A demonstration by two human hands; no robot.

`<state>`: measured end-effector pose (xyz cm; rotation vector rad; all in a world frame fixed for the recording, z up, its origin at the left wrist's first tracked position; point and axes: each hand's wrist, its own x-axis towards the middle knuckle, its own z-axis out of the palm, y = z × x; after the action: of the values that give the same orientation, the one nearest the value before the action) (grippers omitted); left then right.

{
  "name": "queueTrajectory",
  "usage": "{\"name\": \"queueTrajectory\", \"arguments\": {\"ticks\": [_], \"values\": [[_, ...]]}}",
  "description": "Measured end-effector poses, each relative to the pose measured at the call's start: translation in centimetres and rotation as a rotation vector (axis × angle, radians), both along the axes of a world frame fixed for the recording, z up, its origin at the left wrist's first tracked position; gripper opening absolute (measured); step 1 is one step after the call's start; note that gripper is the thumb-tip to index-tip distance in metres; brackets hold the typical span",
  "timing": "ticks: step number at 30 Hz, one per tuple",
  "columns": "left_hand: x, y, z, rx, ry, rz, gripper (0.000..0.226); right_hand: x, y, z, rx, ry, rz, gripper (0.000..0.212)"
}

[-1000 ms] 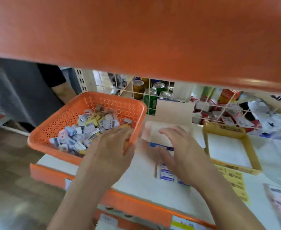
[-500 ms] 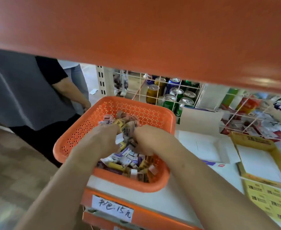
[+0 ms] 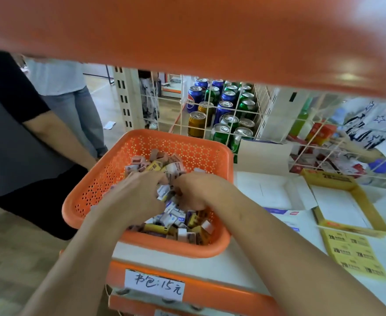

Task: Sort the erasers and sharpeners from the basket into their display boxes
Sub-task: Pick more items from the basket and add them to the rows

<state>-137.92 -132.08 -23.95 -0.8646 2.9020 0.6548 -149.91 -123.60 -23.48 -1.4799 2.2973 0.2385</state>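
An orange perforated basket [image 3: 188, 143] sits on the white shelf and holds several small boxed erasers and sharpeners [image 3: 176, 221] in white, blue and yellow. Both of my hands are down in the pile. My left hand [image 3: 137, 197] pinches a white and blue packet between thumb and fingers. My right hand [image 3: 195, 190] has its fingers curled down into the packets, with the fingertips hidden. To the right of the basket lie a white display box [image 3: 267, 190] with its lid raised and a yellow display box [image 3: 351, 228] with a white floor.
An orange shelf [image 3: 187, 30] hangs low overhead. Drink cans [image 3: 224, 110] stand behind a wire grid at the back. A person in a dark shirt [image 3: 16, 133] stands close on the left. A handwritten price label [image 3: 155, 285] marks the shelf's front edge.
My right hand left the white box and went into the basket beside my left hand. Both hands have stayed in the pile for the last half second.
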Motion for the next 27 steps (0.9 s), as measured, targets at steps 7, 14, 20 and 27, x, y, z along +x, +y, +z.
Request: {"name": "queueTrajectory", "arguments": {"ticks": [7, 14, 20, 27], "values": [[0.0, 0.1, 0.2, -0.026, 0.177, -0.023, 0.025, -0.3, 0.6, 0.7, -0.232, -0.073, -0.01, 0.019], [0.6, 0.8, 1.5, 0.02, 0.454, 0.08, 0.011, -0.4, 2.4, 1.4, -0.574, -0.217, -0.122, 0.003], [-0.2, 6.0, 3.3, 0.248, 0.65, 0.095, 0.014, -2.6, 9.7, 2.8, -0.895, -0.481, -0.379, 0.007], [-3.5, 13.1, 1.7, 0.372, 0.618, -0.055, 0.024, -4.5, 20.4, 0.7, -0.939, -0.686, -0.626, 0.021]]}}
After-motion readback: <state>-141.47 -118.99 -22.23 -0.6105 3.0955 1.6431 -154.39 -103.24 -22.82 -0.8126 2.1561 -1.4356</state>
